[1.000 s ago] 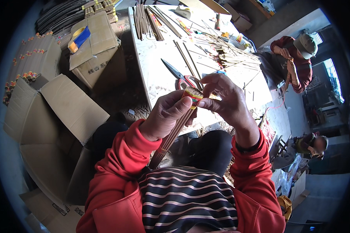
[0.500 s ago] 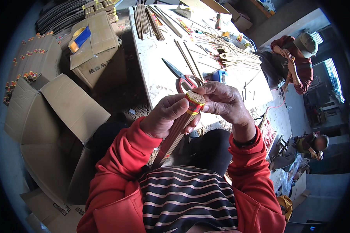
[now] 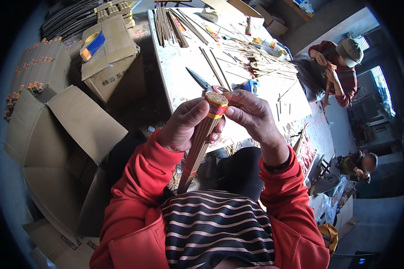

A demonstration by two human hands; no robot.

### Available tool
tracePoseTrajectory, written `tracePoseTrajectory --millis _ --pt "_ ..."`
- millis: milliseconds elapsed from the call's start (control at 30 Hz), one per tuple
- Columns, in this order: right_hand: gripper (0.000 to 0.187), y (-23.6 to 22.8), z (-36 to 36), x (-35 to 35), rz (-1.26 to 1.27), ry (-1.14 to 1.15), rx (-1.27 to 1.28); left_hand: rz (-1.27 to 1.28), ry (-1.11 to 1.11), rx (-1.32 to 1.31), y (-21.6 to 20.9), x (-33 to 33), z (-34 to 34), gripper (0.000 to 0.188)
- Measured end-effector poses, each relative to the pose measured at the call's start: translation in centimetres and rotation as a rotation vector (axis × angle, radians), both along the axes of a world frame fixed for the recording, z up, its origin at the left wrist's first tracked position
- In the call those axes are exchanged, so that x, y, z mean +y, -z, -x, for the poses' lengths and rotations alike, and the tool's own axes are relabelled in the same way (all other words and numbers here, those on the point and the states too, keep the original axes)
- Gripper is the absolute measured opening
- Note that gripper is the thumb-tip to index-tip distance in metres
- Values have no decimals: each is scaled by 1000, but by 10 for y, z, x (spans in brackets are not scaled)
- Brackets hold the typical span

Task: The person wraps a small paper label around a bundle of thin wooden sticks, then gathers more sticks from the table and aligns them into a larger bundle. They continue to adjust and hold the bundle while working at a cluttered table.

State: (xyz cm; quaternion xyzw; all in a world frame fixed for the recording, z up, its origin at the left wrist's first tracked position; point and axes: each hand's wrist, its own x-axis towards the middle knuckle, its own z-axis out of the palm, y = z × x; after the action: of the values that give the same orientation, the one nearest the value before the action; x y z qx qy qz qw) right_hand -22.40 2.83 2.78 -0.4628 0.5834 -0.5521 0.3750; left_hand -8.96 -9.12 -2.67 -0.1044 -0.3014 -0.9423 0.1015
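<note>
A bundle of brown incense sticks (image 3: 197, 145) stands tilted in front of my chest, its upper end toward the table. Around that end runs a red and yellow paper band (image 3: 217, 110); a second band shows near the lower end. My left hand (image 3: 180, 124) is closed round the bundle just below the upper band. With thumb and forefinger together, my right hand (image 3: 255, 114) touches the band's right edge at the top. Just beyond the bundle, scissors (image 3: 199, 80) with red handles lie on the table, partly hidden by it. Beside them is a blue tape dispenser (image 3: 250, 86).
Loose incense sticks (image 3: 274, 68) lie across the white table (image 3: 179, 67). To my left are an open carton (image 3: 83, 123), a closed carton (image 3: 110, 67) with a blue and yellow tape dispenser (image 3: 93, 46), and stacked bundles (image 3: 31, 74). Two people (image 3: 341, 67) sit at the right.
Both hands and the bundle have shifted slightly up and left, and the bundle stands steeper. It now covers more of the scissors' handles. My right fingers have moved from the bundle's top to the band's edge.
</note>
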Motion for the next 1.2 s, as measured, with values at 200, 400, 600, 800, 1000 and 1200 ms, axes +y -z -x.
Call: tracePoseTrajectory --millis 200,400,600,800,1000,1200 --pt "82 51 -32 9 -124 -223 -201 -99 -248 211 -7 -39 -11 51" --pt "58 82 -74 12 -519 -222 -208 -145 -652 115 -1 -67 -28 42" --pt "32 88 -89 12 -475 10 618 -181 -936 -266 9 -83 -41 16" --pt "30 80 -86 24 -442 51 635 -209 -891 -228 11 -80 -28 16" --pt "27 67 -76 53 -192 142 767 -72 -662 -35 8 -61 -25 22" --pt "23 66 -77 114 -166 324 882 -25 -588 -77 -1 -30 -21 31"
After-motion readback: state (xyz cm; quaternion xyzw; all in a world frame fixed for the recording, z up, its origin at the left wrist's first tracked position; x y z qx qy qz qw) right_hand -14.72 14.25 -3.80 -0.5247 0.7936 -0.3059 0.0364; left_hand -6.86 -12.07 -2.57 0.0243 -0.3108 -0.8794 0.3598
